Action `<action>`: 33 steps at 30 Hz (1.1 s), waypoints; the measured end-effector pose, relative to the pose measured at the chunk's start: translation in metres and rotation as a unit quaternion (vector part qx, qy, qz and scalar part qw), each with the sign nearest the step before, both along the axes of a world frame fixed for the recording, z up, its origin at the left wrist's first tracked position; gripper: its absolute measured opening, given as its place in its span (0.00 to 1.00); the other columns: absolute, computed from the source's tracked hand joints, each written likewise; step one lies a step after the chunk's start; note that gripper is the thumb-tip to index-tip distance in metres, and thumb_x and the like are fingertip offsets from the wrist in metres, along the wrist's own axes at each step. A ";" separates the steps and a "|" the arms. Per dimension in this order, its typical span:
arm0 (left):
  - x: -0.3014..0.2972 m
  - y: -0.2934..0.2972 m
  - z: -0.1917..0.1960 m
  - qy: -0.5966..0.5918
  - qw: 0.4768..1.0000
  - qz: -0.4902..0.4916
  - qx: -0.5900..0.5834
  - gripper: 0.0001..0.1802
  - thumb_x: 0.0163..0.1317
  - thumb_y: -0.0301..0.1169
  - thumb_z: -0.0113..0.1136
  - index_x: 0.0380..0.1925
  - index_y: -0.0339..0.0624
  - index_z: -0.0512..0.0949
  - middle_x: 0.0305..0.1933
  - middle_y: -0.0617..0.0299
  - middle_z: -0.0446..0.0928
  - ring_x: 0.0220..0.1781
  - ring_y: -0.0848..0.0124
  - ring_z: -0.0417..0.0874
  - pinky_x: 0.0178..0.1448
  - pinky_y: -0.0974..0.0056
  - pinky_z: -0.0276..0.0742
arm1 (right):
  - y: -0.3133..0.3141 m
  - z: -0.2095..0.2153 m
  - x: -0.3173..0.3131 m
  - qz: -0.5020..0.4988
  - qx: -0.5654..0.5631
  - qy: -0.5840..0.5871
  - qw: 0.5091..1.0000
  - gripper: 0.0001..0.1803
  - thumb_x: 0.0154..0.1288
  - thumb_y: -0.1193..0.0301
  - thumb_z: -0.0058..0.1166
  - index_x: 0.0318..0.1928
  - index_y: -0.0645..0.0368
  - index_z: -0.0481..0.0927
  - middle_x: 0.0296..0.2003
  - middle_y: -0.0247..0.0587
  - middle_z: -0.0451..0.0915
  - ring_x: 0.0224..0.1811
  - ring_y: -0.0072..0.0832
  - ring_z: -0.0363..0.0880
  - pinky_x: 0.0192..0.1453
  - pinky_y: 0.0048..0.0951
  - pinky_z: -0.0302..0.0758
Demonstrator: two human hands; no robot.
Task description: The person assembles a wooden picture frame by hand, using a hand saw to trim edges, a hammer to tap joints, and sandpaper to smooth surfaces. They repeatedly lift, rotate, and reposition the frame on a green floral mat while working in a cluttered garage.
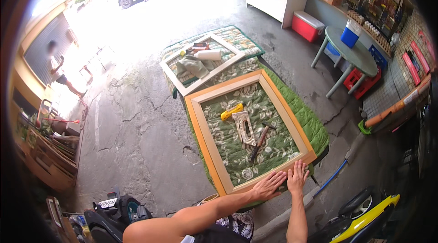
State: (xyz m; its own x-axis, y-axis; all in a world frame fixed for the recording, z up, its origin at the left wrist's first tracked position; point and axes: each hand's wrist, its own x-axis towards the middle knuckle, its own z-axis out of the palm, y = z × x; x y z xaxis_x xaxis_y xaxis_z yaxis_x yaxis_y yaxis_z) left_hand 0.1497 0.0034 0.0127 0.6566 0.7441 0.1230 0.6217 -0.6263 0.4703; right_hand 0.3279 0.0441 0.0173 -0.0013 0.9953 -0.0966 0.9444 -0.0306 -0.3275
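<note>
My left hand [269, 186] lies flat with its fingers stretched out on the near rail of a wooden picture frame [200, 140]. Close to its right, my right hand [297, 176] rests flat near the frame's near right corner, fingers extended. Neither hand holds anything. The frame has an orange-brown outer border and a paler inner border, and lies on a green floral quilt [219, 138]. Inside its opening are a metal staple gun [244, 128], a hammer [261, 142] with a dark head, and a yellow hand tool [232, 111] whose kind I cannot make out.
Beyond it, a white frame [175, 76] surrounds a grey-green cloth [194, 66] and a white bottle [208, 55]. To the right stand a green oval table [346, 51] and a red cooler [307, 26]. A yellow-and-black motorbike [369, 215] is at lower right; two people stand farther off.
</note>
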 end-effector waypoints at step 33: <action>-0.066 -0.119 -0.026 0.090 0.814 0.567 -0.082 0.47 0.63 0.57 0.50 0.72 0.36 0.49 0.78 0.46 0.37 0.80 0.52 0.31 0.77 0.45 0.21 | 0.068 -0.001 0.073 0.075 -0.016 0.002 0.997 0.34 0.72 0.52 0.38 0.74 0.50 0.53 0.75 0.40 0.47 0.77 0.38 0.43 0.75 0.60 0.33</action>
State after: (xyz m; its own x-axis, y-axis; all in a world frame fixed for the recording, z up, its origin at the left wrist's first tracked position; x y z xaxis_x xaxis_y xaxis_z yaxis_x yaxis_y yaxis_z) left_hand 0.0832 -0.1152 -0.0133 -0.4691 0.8809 -0.0622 0.8245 0.4621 0.3265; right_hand 0.4010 0.1120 0.0166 -0.1500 0.9805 -0.1273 0.9380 0.1004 -0.3317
